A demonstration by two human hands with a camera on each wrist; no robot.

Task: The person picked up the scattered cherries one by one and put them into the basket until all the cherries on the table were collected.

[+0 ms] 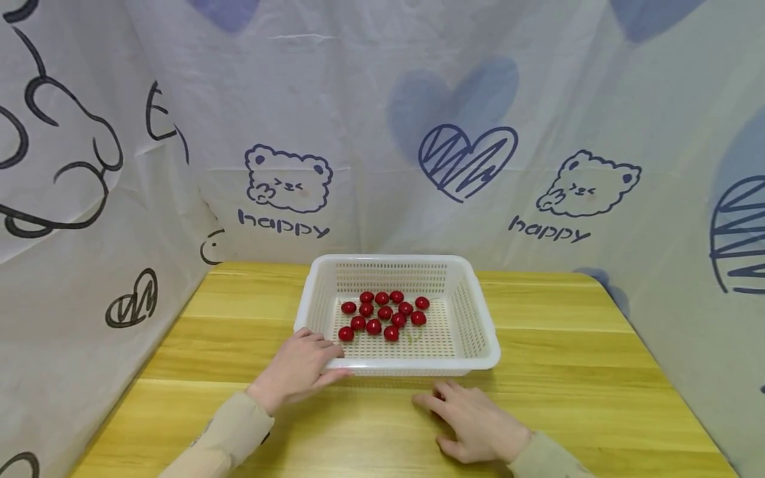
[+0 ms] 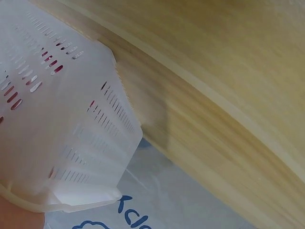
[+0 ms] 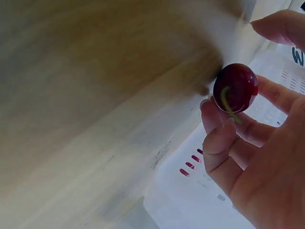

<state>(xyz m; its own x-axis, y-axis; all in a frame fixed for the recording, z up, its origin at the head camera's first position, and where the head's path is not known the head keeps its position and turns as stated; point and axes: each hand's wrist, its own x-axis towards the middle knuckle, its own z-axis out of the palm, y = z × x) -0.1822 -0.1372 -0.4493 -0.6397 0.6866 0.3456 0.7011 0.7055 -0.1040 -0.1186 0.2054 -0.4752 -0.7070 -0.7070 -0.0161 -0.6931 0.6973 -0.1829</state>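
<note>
A white plastic basket (image 1: 412, 364) with slotted sides stands on the table, and several red cherries (image 1: 385, 313) lie on its floor. My left hand (image 1: 301, 365) grips the rim at the near left corner, its fingers over the edge and its thumb along the front. In the left wrist view the slotted basket wall (image 2: 43, 114) shows red through its holes. Just in front of the basket, my right hand (image 1: 478, 423) is low over the table. The right wrist view shows its fingers curled about a dark red cherry (image 3: 240, 86) with a green stem; the thumb stands apart.
The yellow wood-grain table (image 1: 550, 358) reaches back to a printed cloth (image 1: 370, 119) hanging behind it. More cloth (image 1: 78, 279) hangs along the left side. A small loose stem (image 1: 412, 337) lies in the basket.
</note>
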